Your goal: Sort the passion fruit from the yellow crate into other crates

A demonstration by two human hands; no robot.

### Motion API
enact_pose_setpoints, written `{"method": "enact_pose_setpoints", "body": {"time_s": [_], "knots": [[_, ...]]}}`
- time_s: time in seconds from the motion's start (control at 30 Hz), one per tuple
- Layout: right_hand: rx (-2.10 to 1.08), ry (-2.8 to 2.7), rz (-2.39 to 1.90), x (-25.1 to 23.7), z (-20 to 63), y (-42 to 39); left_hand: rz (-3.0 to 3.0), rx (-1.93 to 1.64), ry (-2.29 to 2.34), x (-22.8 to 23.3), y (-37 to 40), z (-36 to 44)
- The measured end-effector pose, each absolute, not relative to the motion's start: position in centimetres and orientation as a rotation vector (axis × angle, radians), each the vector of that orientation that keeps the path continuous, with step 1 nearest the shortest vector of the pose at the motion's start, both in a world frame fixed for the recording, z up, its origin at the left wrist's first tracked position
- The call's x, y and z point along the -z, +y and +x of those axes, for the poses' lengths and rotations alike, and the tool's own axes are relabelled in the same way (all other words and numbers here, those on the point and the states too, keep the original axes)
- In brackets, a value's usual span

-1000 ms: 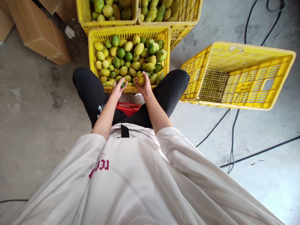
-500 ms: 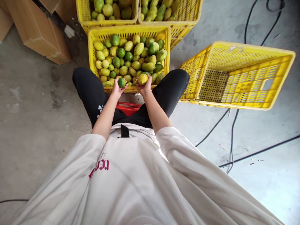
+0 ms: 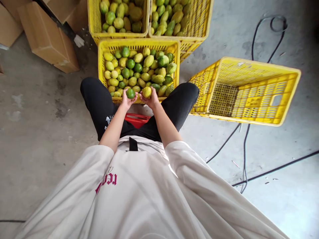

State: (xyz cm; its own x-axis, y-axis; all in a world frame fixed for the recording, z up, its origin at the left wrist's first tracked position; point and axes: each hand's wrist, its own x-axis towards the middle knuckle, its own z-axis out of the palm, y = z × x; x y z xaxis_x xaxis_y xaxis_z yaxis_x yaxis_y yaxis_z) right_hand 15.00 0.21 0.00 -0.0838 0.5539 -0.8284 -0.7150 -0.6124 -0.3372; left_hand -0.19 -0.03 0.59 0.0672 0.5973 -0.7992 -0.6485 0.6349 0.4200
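Observation:
In my left hand [image 3: 126,101] lies a round green lemon [image 3: 130,93], cradled in the palm with the fingers curled about it. My right hand [image 3: 153,99] holds a yellow lemon [image 3: 147,92] in the same way, palm up. The two hands are close together, fingertips almost meeting, over the near rim of a yellow plastic crate [image 3: 176,71]. Inside that crate is a heap of green and yellow lemons [image 3: 149,61], some round, some long and pointed. Part of the near rim is hidden behind my hands.
Two more yellow crates with similar fruit, a left one [image 3: 93,20] and a right one [image 3: 203,20], stand behind. A tilted yellow crate [image 3: 259,103] is at the right. Cardboard boxes [image 3: 47,39] lie at the left; black cables [image 3: 276,167] cross the floor. A red object [image 3: 137,120] shows between my knees.
My hands have come closer together, each with its lemon still in it. The whole view has shifted, so the crates appear lower in the picture.

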Motion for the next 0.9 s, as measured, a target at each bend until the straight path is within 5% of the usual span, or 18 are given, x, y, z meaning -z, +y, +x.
{"method": "enact_pose_setpoints", "body": {"time_s": [0.47,0.73,0.9], "knots": [[-1.812,0.21,-1.205,-2.7,12.5,3.0,-0.014,-0.861,1.305,-1.8,-0.4,-0.1],[-1.695,-0.046,-0.485,-11.7,12.7,13.9,0.049,-0.818,1.346,-1.4,-1.0,-0.3],[-1.642,-0.206,-0.935,-11.2,14.8,10.9,0.02,-0.812,1.367,-1.5,-0.2,-0.1]]}}
